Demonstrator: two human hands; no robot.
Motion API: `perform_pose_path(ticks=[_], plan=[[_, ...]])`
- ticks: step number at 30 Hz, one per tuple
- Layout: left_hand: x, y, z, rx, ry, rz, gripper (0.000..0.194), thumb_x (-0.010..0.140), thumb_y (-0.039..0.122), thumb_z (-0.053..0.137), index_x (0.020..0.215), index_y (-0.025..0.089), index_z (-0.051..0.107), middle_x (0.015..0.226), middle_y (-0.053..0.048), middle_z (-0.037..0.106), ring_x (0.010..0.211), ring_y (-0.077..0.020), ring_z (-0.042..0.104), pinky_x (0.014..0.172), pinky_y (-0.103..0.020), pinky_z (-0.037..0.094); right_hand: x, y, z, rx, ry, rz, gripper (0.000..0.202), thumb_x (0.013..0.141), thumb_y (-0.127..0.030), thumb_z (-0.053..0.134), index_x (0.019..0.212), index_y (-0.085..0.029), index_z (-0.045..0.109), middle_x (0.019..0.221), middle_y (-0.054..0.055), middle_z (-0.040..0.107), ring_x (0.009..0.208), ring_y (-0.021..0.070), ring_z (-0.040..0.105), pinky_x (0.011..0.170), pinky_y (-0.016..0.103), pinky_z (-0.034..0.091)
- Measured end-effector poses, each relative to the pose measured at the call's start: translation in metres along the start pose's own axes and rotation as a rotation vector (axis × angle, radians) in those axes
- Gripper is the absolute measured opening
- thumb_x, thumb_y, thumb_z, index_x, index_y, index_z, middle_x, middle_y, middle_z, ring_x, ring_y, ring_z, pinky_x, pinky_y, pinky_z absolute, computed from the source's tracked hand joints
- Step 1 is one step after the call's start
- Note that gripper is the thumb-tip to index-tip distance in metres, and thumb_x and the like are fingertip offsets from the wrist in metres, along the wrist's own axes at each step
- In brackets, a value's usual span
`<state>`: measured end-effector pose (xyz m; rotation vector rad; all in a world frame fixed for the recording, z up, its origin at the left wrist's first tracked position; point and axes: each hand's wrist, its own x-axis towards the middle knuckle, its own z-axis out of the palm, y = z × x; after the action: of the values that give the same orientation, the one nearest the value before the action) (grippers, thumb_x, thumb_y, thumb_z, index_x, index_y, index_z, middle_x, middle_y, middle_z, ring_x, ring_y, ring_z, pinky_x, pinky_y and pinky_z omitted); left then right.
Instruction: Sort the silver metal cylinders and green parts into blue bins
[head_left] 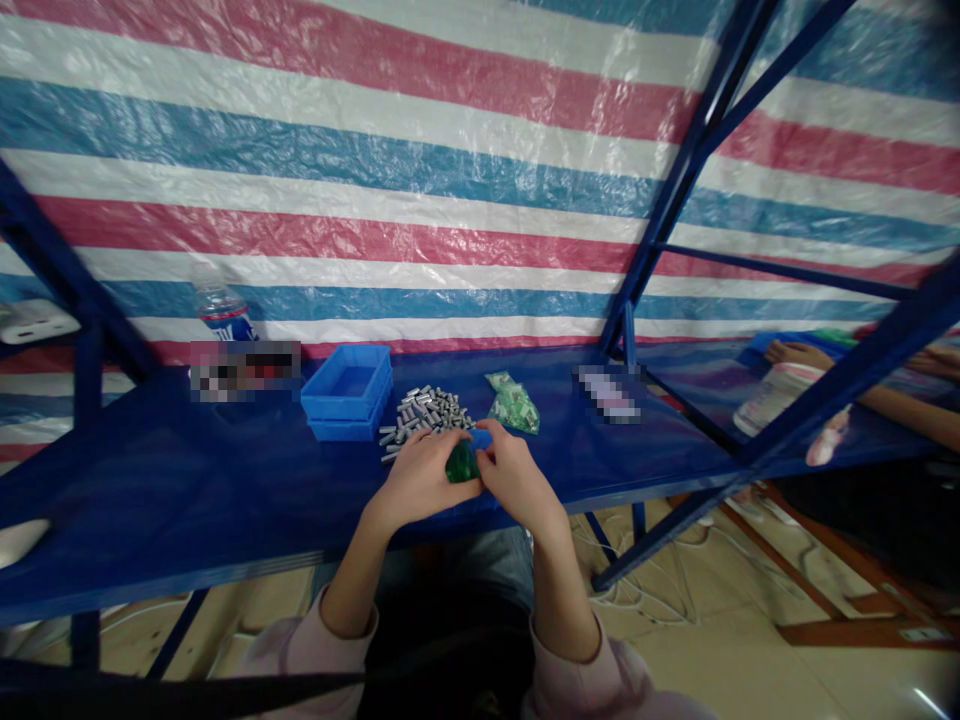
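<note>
Near the table's front edge, my left hand (pixel 425 478) is closed on a small green bag (pixel 461 462). Close against it on the right, my right hand (pixel 519 476) has its fingers bent and pressed together at the bag's right side. A bit of blue (pixel 481 438) shows between the hands; its shape is partly hidden. Just beyond my fingers lies a pile of grey metal cylinders (pixel 429 408). Behind and to the right of the pile is a green and white plastic packet (pixel 513 402). Stacked blue trays (pixel 347 392) stand left of the pile.
A plastic bottle (pixel 222 308) stands at the back left of the blue table (pixel 225 490). A flat pale object (pixel 609 391), blurred, lies to the right. Slanting blue metal posts (pixel 675 190) frame the table. Another person's hand (pixel 799 353) is beyond the right post.
</note>
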<state>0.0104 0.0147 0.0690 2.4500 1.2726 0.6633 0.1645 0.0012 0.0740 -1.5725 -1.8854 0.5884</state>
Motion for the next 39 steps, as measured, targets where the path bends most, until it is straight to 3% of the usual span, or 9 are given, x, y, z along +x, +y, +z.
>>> perform_pose_path(ticks=[8, 14, 19, 25, 30, 32, 35, 37, 39], plan=[[-0.002, 0.001, -0.003, 0.001, -0.042, -0.004, 0.062, 0.072, 0.045, 0.067, 0.126, 0.021, 0.047, 0.130, -0.010, 0.058, 0.117, -0.0289, 0.055, 0.106, -0.044, 0.031, 0.000, 0.002, 0.002, 0.012, -0.016, 0.009, 0.055, 0.084, -0.009, 0.043, 0.139, -0.003, 0.041, 0.080, 0.013, 0.071, 0.077, 0.0240, 0.067, 0.076, 0.033, 0.049], [0.007, 0.012, -0.006, 0.139, -0.052, 0.047, 0.044, 0.072, 0.042, 0.066, 0.108, 0.019, 0.055, 0.111, -0.010, 0.062, 0.111, -0.0298, 0.055, 0.105, -0.047, 0.031, 0.000, 0.000, 0.003, -0.003, -0.021, 0.003, 0.052, 0.089, -0.013, 0.037, 0.140, 0.001, 0.039, 0.103, 0.024, 0.069, 0.099, 0.0290, 0.067, 0.083, 0.036, 0.049], [0.016, 0.009, 0.000, 0.154, -0.039, 0.037, 0.025, 0.071, 0.035, 0.065, 0.089, 0.020, 0.058, 0.099, -0.007, 0.062, 0.101, -0.0277, 0.057, 0.091, -0.039, 0.042, -0.001, -0.002, 0.001, 0.035, -0.036, 0.001, 0.055, 0.092, -0.018, 0.034, 0.143, 0.002, 0.032, 0.109, 0.026, 0.067, 0.107, 0.0293, 0.064, 0.085, 0.036, 0.049], [0.014, 0.007, 0.002, 0.121, -0.033, 0.055, 0.021, 0.072, 0.032, 0.064, 0.089, 0.019, 0.059, 0.090, -0.006, 0.066, 0.095, -0.0278, 0.058, 0.086, -0.039, 0.044, -0.003, 0.001, 0.001, 0.081, -0.088, -0.039, 0.057, 0.090, -0.014, 0.035, 0.145, 0.000, 0.030, 0.105, 0.022, 0.069, 0.096, 0.0260, 0.067, 0.083, 0.036, 0.049], [0.014, 0.011, 0.002, 0.117, -0.055, 0.018, 0.020, 0.074, 0.033, 0.062, 0.088, 0.020, 0.060, 0.090, -0.005, 0.068, 0.093, -0.0270, 0.063, 0.084, -0.037, 0.043, -0.001, 0.009, -0.003, 0.191, -0.095, -0.090, 0.054, 0.088, -0.019, 0.042, 0.141, -0.010, 0.040, 0.083, 0.008, 0.071, 0.079, 0.0204, 0.066, 0.077, 0.033, 0.050], [0.014, 0.012, 0.002, 0.110, -0.041, 0.016, 0.020, 0.074, 0.034, 0.062, 0.088, 0.021, 0.060, 0.091, -0.005, 0.068, 0.094, -0.0268, 0.063, 0.085, -0.037, 0.043, 0.005, 0.017, -0.006, 0.286, -0.031, -0.124, 0.052, 0.088, -0.022, 0.044, 0.140, -0.013, 0.041, 0.079, 0.004, 0.069, 0.073, 0.0178, 0.064, 0.075, 0.031, 0.051], [0.013, 0.012, 0.002, 0.099, -0.027, 0.010, 0.019, 0.073, 0.034, 0.063, 0.087, 0.022, 0.060, 0.089, -0.003, 0.068, 0.093, -0.0256, 0.063, 0.087, -0.037, 0.042, 0.019, 0.038, -0.009, 0.314, 0.235, -0.122, 0.046, 0.089, -0.024, 0.042, 0.133, -0.013, 0.047, 0.091, 0.007, 0.067, 0.080, 0.0176, 0.063, 0.076, 0.030, 0.051], [0.012, 0.012, 0.003, 0.099, -0.026, 0.002, 0.018, 0.072, 0.034, 0.064, 0.084, 0.022, 0.059, 0.087, -0.002, 0.068, 0.092, -0.0246, 0.062, 0.087, -0.037, 0.042, 0.029, 0.055, -0.008, 0.152, 0.468, -0.037, 0.042, 0.089, -0.024, 0.042, 0.127, -0.009, 0.053, 0.110, 0.016, 0.062, 0.099, 0.0228, 0.059, 0.085, 0.035, 0.049], [0.011, 0.012, 0.003, 0.099, -0.025, -0.004, 0.016, 0.072, 0.033, 0.064, 0.083, 0.023, 0.058, 0.085, -0.001, 0.067, 0.092, -0.0237, 0.062, 0.088, -0.037, 0.041, 0.037, 0.072, -0.004, -0.057, 0.542, 0.111, 0.044, 0.088, -0.023, 0.043, 0.127, -0.005, 0.054, 0.127, 0.024, 0.053, 0.119, 0.0305, 0.049, 0.097, 0.044, 0.041]])
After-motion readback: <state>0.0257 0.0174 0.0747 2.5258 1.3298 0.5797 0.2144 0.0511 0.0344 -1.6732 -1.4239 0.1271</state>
